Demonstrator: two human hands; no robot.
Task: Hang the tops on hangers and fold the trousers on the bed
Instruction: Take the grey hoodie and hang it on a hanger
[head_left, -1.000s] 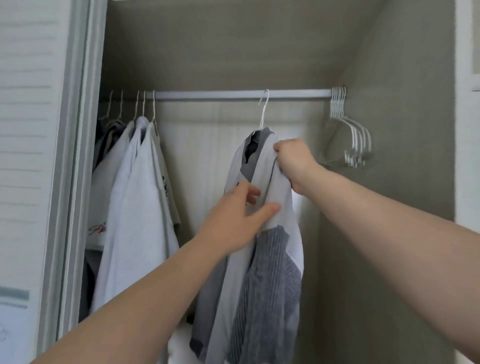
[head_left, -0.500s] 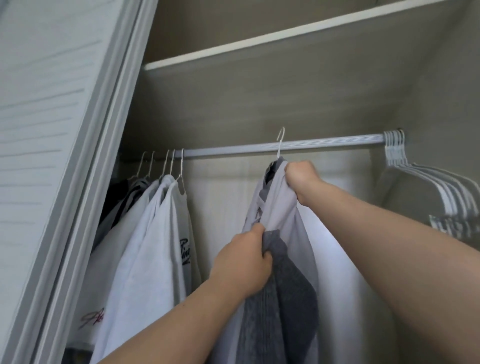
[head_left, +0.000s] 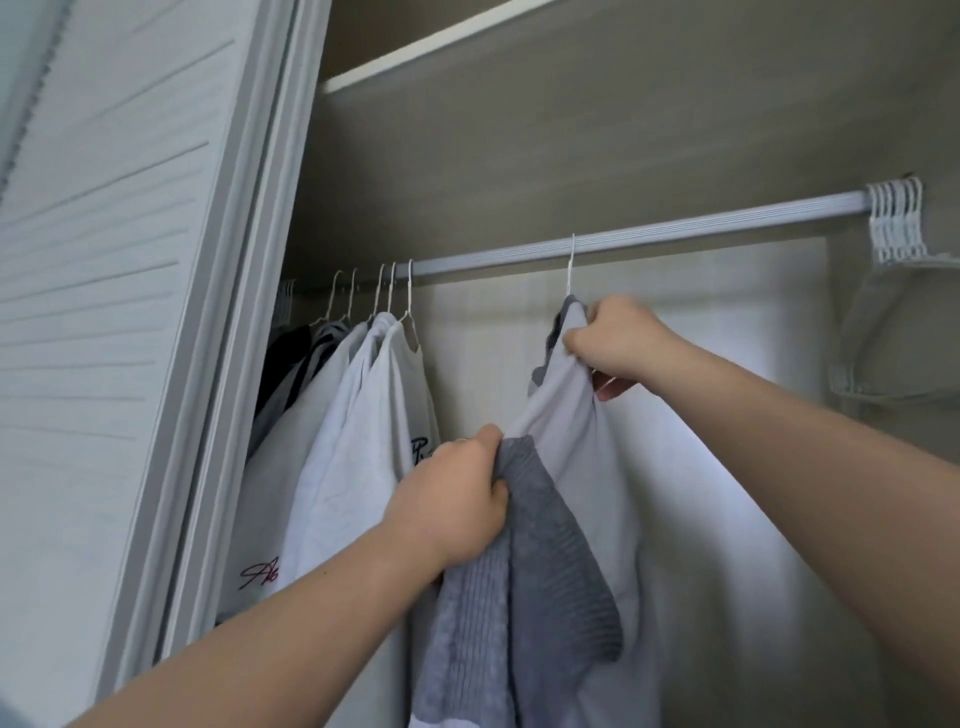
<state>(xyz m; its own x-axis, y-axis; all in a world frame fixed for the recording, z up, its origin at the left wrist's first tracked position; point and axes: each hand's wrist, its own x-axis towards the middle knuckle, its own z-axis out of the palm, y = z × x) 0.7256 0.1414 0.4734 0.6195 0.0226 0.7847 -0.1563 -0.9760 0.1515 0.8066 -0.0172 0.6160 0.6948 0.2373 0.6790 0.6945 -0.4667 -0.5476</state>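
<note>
1. Hanging inside the wardrobe with the white louvred door (head_left: 104, 312), the two-tone top (head_left: 566, 415) of pale grey cloth and dark grey ribbed knit sits mid-way along the ridged grey metal rail (head_left: 675, 234). It is apart from the row of pale hung tops (head_left: 353, 441) on its left and well apart from the bunch of empty white hangers (head_left: 896, 223) at the far right.
2. The step looks like settling the top on its hanger. Doing it well likely calls for a gentle downward tug and for evening both shoulders, so the cloth does not slide off.
3. The left hand (head_left: 452, 499) grips the knit panel, fingers curled round a fold.
4. The right hand (head_left: 618, 338) pinches the pale shoulder cloth just below the neck.
5. The thin white wire hook (head_left: 570, 270) rests over the rail.
6. The top drapes in soft folds, and its collar looks bunched.
</note>
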